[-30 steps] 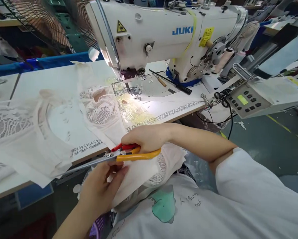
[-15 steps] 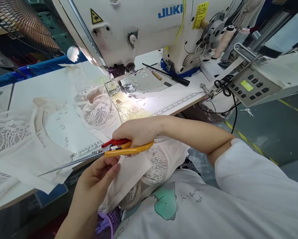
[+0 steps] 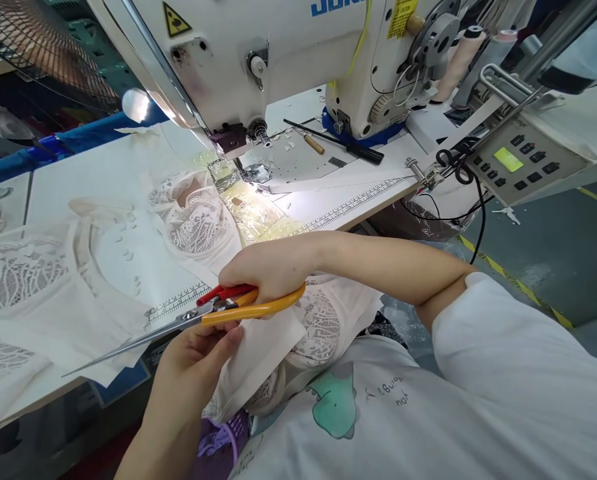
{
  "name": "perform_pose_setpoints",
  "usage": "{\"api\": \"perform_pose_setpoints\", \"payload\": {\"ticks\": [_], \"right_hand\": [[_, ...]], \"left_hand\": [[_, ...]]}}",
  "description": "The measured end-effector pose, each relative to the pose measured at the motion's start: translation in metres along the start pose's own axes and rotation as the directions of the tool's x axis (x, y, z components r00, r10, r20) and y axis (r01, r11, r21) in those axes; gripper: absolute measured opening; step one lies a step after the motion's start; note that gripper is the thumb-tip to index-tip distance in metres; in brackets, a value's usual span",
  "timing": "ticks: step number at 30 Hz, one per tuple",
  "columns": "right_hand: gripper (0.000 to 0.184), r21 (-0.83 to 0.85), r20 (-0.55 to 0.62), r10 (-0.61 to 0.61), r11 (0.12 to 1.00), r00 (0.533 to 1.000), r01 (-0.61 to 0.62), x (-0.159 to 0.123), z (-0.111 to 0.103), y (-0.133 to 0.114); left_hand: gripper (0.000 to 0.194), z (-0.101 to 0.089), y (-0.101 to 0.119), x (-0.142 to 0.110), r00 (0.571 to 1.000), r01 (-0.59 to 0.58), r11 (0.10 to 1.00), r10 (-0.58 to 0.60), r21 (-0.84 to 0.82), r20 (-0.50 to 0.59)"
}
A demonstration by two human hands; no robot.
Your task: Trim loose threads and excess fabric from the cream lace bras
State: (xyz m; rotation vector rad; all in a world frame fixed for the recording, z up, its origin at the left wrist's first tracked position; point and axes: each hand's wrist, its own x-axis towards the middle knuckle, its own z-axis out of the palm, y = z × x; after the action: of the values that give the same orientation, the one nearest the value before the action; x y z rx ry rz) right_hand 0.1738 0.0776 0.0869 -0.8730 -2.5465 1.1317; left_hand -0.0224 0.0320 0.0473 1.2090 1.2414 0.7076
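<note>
My right hand (image 3: 268,267) is wrapped round yellow-handled scissors (image 3: 253,312), their long blades pointing left and lying close together. A red-handled part (image 3: 227,293) shows beside the yellow handle under my right fingers; whether it belongs to a separate tool I cannot tell. Just below the scissors, my left hand (image 3: 198,367) pinches the edge of a white lace bra (image 3: 318,320) between thumb and fingers. The bra hangs over my lap, below the table edge. Another white lace bra (image 3: 196,220) lies on the table close to the needle area.
A JUKI sewing machine (image 3: 308,60) stands behind my hands, its lamp lit. More white lace pieces (image 3: 23,273) spread over the table at left. A screwdriver (image 3: 363,152) lies by the machine base. A control panel (image 3: 523,160) is at right, a purple basket (image 3: 238,427) below.
The view has shifted slightly. The scissors' tip has moved a little left and down, with the handles staying in my right hand. My left hand keeps its pinch on the bra.
</note>
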Motion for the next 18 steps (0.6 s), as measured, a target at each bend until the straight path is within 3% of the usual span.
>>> {"api": "perform_pose_setpoints", "payload": {"ticks": [5,9,11,14,16,18], "right_hand": [[0.028,-0.007,-0.016,-0.014,1.0,1.0,0.014,0.001,0.001,-0.001],[0.027,0.025,-0.055,0.022,0.999,0.998,-0.02,-0.002,0.008,-0.001],[0.026,0.087,-0.147,0.091,0.993,0.985,-0.079,-0.009,0.014,-0.002],[0.037,0.234,-0.327,0.248,0.956,0.912,-0.176,-0.029,0.028,-0.003],[0.044,0.266,-0.331,0.272,0.946,0.904,-0.187,-0.046,0.038,-0.005],[0.043,0.235,-0.204,0.258,0.949,0.944,-0.208,-0.062,0.048,-0.007]], "left_hand": [[0.029,0.002,0.001,0.0,0.998,0.056,0.997,-0.055,0.048,-0.022],[0.033,0.001,-0.004,0.004,0.992,0.101,0.995,-0.1,-0.008,0.078],[0.027,0.0,-0.005,0.005,0.988,0.117,0.989,-0.108,-0.085,0.11],[0.023,0.0,-0.003,0.003,0.99,0.132,0.972,-0.118,-0.194,0.084],[0.026,0.0,0.0,-0.001,0.986,0.164,0.956,-0.153,-0.243,0.063],[0.028,0.0,0.001,-0.005,0.983,0.184,0.941,-0.181,-0.284,0.038]]}}
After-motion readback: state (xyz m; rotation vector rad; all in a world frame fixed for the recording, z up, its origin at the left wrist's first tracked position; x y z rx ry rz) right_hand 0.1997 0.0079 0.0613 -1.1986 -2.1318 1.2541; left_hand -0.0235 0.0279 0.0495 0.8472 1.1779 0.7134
